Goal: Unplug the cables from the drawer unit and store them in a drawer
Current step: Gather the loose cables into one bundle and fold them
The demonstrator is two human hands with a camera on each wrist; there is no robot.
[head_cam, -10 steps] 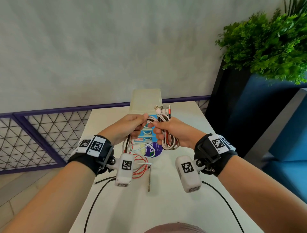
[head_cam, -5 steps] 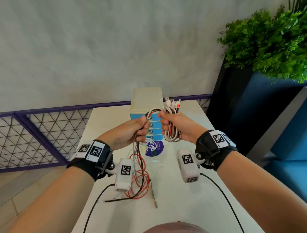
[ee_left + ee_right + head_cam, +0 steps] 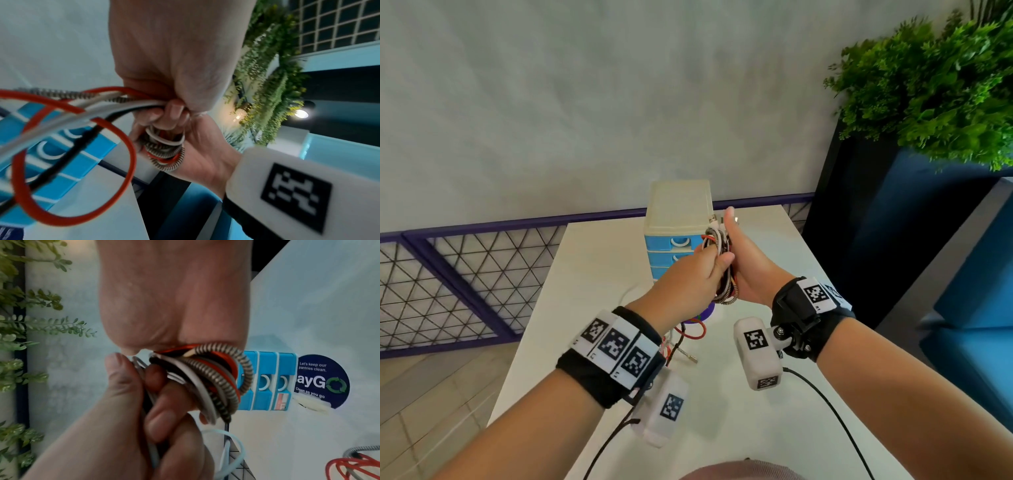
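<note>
The coiled cables [image 3: 723, 270] are gripped by both the left hand [image 3: 690, 284] and right hand [image 3: 750, 270], raised before the drawer unit [image 3: 678, 222] at the counter's [image 3: 592, 274] far edge; loose ends trail below.

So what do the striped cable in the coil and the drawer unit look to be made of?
Striped cable: seemingly braided fabric sleeving, matte, with black-and-white spiral bands; a metal spring wrap can't be ruled out. Drawer unit: looks like moulded plastic, cream shell and smooth blue fronts.
</note>
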